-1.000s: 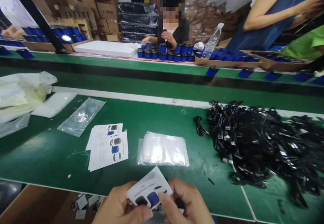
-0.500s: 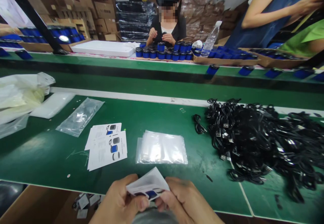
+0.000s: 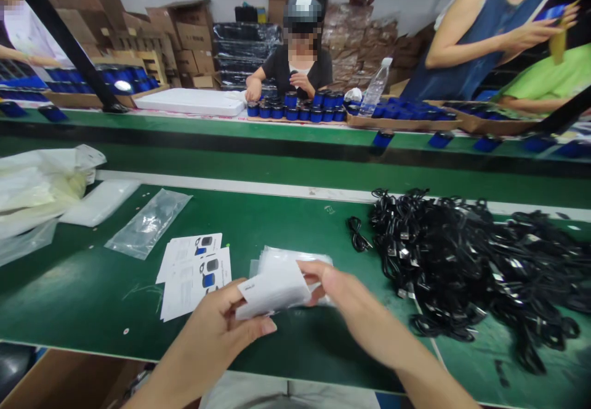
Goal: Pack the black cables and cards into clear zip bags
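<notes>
My left hand (image 3: 226,319) grips a folded white paper leaflet (image 3: 277,289), thumb below its lower edge and fingers behind it. At the leaflet's right end, my right hand (image 3: 339,286) has its fingers curled on the edge; part of the fingertips is hidden. Directly beneath and behind the leaflet lies a stack of clear plastic bags (image 3: 272,253), partly covered by it and by my right hand. Left of my hands rest flat printed leaflets (image 3: 189,283) showing pictures of a blue canister-like device and a cable.
A heap of black USB cables (image 3: 452,261) covers the right, with one coiled cable (image 3: 357,234) apart. An empty clear bag (image 3: 148,224) and larger plastic bags (image 3: 41,181) lie left. Across the bench a person (image 3: 295,64) sits behind blue cylinders (image 3: 295,113) beside a bottle (image 3: 376,89).
Both hands have moved up and forward from the table edge with the leaflet, now over the bag stack. The leaflet's picture no longer shows. The person opposite has lowered one hand sideways.
</notes>
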Action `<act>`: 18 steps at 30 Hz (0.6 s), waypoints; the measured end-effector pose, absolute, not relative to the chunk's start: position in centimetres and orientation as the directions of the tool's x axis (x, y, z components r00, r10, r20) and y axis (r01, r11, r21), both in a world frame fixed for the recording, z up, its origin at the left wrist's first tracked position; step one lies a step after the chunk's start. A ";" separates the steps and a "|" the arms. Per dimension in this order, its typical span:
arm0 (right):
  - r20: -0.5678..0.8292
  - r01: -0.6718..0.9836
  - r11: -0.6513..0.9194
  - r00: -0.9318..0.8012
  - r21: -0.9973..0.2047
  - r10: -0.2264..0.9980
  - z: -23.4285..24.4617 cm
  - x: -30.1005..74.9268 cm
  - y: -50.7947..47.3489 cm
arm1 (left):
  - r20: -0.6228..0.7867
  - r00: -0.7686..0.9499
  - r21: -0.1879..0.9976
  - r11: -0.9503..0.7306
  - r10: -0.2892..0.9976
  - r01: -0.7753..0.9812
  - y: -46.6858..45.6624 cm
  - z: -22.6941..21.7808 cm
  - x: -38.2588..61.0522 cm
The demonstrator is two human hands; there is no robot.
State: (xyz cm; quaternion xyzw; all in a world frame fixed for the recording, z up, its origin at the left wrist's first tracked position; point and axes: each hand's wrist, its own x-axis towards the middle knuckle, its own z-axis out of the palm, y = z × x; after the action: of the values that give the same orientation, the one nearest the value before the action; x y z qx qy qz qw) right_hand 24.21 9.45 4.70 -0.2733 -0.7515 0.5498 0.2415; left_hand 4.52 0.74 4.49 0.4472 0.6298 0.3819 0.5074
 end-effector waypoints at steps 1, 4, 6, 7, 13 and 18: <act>0.024 0.159 0.208 -0.738 -0.965 0.674 5.4 24.4 10.2 | -0.287 -0.047 0.928 0.290 0.957 0.235 1.0 5.1 4.3; -0.083 0.234 0.175 -0.791 -0.956 0.606 6.8 24.5 11.4 | -0.231 0.014 0.909 0.211 0.973 0.359 1.6 5.7 4.2; -0.124 0.293 0.223 -0.819 -0.930 0.560 7.0 24.2 11.6 | -0.203 0.018 0.902 0.180 0.979 0.393 1.7 5.2 4.4; -0.143 0.326 0.242 -0.816 -0.914 0.559 6.9 24.0 11.7 | -0.193 0.009 0.898 0.173 0.981 0.404 1.8 4.8 4.4; -0.147 0.401 0.134 -0.597 -0.906 0.789 5.1 22.9 15.4 | -0.009 -0.291 0.755 0.197 0.957 0.626 1.9 3.2 0.3; -0.100 0.441 0.096 -0.401 -0.892 0.911 3.0 21.9 19.2 | 0.151 -0.332 0.553 0.199 0.931 0.809 0.6 1.5 -4.2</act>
State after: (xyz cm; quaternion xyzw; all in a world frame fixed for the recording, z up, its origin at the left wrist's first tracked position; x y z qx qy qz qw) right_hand 21.91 19.24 2.96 -0.4857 -0.6960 0.4647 0.2525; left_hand -4.18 0.63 1.49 0.5676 0.7665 0.2801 0.1089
